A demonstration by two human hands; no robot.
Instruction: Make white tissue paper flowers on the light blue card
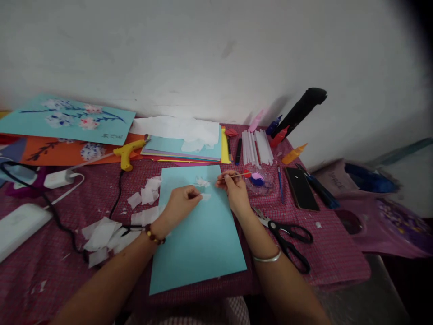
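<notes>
A light blue sheet of paper (199, 234) lies on the checked red cloth in front of me. My left hand (182, 201) rests on it, fingers closed in a pinch on a small white tissue piece (205, 197). My right hand (233, 187) is closed on a thin paintbrush (237, 176), whose tip points right toward a clear palette (260, 180) with red, pink and blue paint. Another crumpled white tissue bit (203, 182) sits on the sheet just beyond my fingers.
Torn tissue scraps (111, 232) lie left of the sheet. Black scissors (287, 239) and a black phone (301, 187) lie to the right. A yellow glue gun (126, 153), paper stack (186, 146), white sticks (257, 146), paint bottles (293, 154) and finished flower pictures (67, 118) line the back.
</notes>
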